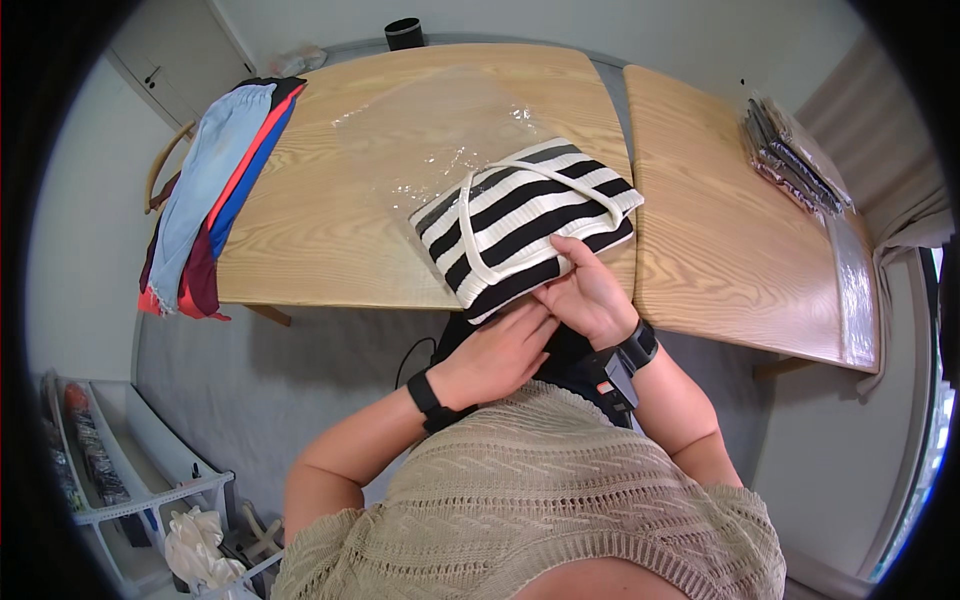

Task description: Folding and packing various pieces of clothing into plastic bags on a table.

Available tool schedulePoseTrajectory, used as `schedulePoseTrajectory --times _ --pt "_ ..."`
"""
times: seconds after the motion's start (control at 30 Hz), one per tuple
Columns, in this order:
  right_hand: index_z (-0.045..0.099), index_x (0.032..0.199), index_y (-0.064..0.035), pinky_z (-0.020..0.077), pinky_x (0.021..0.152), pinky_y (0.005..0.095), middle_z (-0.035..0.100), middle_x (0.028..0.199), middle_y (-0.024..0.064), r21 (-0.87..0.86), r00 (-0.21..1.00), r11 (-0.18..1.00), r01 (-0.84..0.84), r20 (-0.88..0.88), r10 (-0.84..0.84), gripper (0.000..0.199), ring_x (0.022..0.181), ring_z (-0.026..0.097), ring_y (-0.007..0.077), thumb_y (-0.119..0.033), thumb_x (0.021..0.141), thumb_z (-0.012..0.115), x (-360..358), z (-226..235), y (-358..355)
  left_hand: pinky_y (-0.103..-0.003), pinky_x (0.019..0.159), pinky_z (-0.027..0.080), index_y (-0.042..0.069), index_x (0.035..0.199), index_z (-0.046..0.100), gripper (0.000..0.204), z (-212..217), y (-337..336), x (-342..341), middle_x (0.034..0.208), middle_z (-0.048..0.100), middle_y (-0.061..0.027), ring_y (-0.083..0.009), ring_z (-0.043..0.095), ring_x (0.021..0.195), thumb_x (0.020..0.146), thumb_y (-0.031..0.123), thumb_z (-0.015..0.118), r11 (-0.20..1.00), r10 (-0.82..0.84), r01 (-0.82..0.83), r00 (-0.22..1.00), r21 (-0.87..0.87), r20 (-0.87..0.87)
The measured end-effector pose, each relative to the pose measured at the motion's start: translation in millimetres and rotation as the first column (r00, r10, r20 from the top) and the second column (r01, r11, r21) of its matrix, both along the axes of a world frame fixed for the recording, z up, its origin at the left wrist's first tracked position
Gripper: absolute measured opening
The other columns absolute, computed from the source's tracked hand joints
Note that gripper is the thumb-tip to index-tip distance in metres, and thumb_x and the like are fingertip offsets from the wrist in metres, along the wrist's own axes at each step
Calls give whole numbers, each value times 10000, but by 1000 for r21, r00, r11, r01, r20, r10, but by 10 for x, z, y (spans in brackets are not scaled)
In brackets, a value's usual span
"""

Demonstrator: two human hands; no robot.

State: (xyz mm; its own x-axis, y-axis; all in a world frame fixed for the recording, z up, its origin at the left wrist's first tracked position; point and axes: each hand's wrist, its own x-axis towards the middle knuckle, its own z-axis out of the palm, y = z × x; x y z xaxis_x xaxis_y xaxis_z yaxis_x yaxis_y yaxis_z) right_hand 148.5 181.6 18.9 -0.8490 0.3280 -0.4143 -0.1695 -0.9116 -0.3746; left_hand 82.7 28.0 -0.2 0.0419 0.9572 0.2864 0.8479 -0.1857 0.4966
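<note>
Over the near edge of the wooden table (320,220), beside its right end, we have a folded black-and-white striped garment (550,200), lying at a slant with its lower corner past the rim. Our right hand (593,300) grips its near side, thumb on top and the other fingers bent toward the underside. Our left hand (505,350) has its fingers close together by the lower edge, their tips partly hidden; we cannot tell whether they hold the cloth. Clear plastic film (425,130) spreads behind the garment and under its left side. To the left, a stretch of wood grain gives us room up to a clothes pile (225,160) of light blue, red, blue and dark red, drooping over the table's left end. On our right, the second table (720,220) nearly meets the first, the gap widening at the far end. Its wood runs across to a stack of clear-bagged garments (790,155) and a clear plastic strip (853,290) along the right edge. At lower left, a pale storage rack (155,500) holds plastic-wrapped bundles (95,450) and a crumpled white bag (200,545). Beyond the far edge stands a black bin (405,35).
</note>
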Motion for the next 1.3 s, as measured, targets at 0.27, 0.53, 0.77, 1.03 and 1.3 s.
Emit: schedulePoseTrajectory --times 0.27,0.53,0.77,1.03,1.3 --pt "333 1350 20 367 1063 444 409 1388 154 -73 996 996 -57 -68 52 436 1260 425 297 -119 954 450 -60 -37 -42 -417 902 442 44 1187 571 439 -245 387 -28 1146 592 -179 -335 567 1055 864 341 576 888 452 -453 892 77 24" --pt "327 1366 20 334 1078 474 397 1403 157 -51 969 990 -133 -215 119 439 1284 397 315 -130 967 433 -279 -168 101 -431 871 448 24 1156 572 456 -236 390 -83 1041 616 -179 -337 585 980 832 343 607 834 551 -545 829 83 -97" --pt "364 1330 12 370 1050 463 440 1355 160 -135 979 985 -107 -186 81 402 1234 441 310 -118 960 455 -826 -234 188 -444 1068 276 -127 1201 444 683 -233 364 -196 1235 457 -266 -386 405 1211 756 354 639 862 505 -497 833 96 -227" --pt "413 1288 2 415 1008 436 501 1286 145 -147 976 983 -111 -202 80 364 1162 509 287 -83 943 493 -1282 -291 272 -467 1015 350 -90 1127 545 524 -247 240 -254 1211 498 -301 -412 461 1178 787 300 633 876 477 -438 851 205 -219" --pt "431 1277 -16 409 1008 434 505 1290 136 -71 960 992 -106 -265 84 355 1170 500 286 -122 947 509 -1814 -334 173 -431 1004 381 -26 1157 547 501 -47 -184 -254 1199 536 -227 -362 505 1148 864 378 582 934 356 -348 899 80 -256"
